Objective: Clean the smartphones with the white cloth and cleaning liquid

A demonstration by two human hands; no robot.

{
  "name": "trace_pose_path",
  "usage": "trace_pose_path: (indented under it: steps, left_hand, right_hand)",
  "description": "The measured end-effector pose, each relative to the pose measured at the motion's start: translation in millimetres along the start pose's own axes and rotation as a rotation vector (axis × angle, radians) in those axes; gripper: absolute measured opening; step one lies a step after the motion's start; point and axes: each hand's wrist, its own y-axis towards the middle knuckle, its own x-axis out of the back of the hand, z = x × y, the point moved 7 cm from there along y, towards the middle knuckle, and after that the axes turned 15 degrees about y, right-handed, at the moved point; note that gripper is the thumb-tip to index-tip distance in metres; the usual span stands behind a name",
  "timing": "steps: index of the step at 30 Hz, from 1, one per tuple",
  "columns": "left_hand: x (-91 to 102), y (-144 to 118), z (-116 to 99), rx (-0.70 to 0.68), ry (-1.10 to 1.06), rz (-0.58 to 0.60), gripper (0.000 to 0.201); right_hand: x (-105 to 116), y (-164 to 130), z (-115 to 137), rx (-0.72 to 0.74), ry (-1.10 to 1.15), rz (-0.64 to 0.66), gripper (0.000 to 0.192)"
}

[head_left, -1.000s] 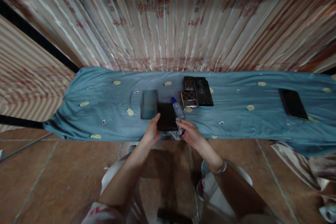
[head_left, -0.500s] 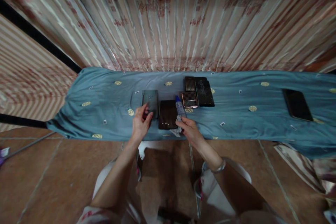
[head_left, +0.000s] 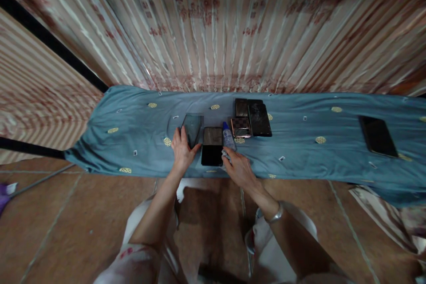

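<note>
A flat grey, partly see-through phone case (head_left: 193, 128) sits tilted at the left, its near end in my left hand (head_left: 182, 151). The fingers lie along its left edge and the thumb is by its lower right. Beside it is a dark rectangular device (head_left: 212, 154), glossy grey in its upper half and black in its lower half. My right hand (head_left: 240, 168) is closed around a small crumpled grey-white cloth (head_left: 224, 154) at that device's right edge. Just above the fingers lies a clear bottle with a blue cap (head_left: 228, 135).
Right of the bottle are a checkered compact-like case (head_left: 241, 127), a small dark device (head_left: 241, 107) and a black phone with a marked screen (head_left: 260, 118). Another black phone (head_left: 377, 136) lies far right. Blue patterned cloth (head_left: 299, 155) covers the narrow table; a pleated curtain (head_left: 213, 44) hangs behind.
My left hand has shifted slightly right and its fingers have straightened along the grey case, which is now tilted. My right hand has moved a little lower. The dark device's upper half looks lighter.
</note>
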Motion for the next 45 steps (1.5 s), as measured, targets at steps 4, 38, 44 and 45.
trace_pose_path:
  steps: [4,38,44,45]
  left_hand:
    - [0.4,7.0,9.7,0.036,-0.131,-0.009,0.086]
    - [4.0,-97.2,-39.8,0.619,-1.478,0.600,0.035]
    - [13.7,-119.1,-42.5,0.685,-1.528,0.515,0.031]
    - [15.7,-123.8,-45.9,0.670,-1.520,0.526,0.029]
  right_hand:
    - [9.1,-2.6,9.6,0.081,0.018,-0.028,0.033]
    - [-19.2,-28.1,95.8,0.427,0.267,-0.112,0.040]
    - [-50.3,-63.1,110.6,0.557,0.064,-0.028,0.045]
    - [-46.5,-61.9,107.2,0.555,0.063,-0.053,0.045]
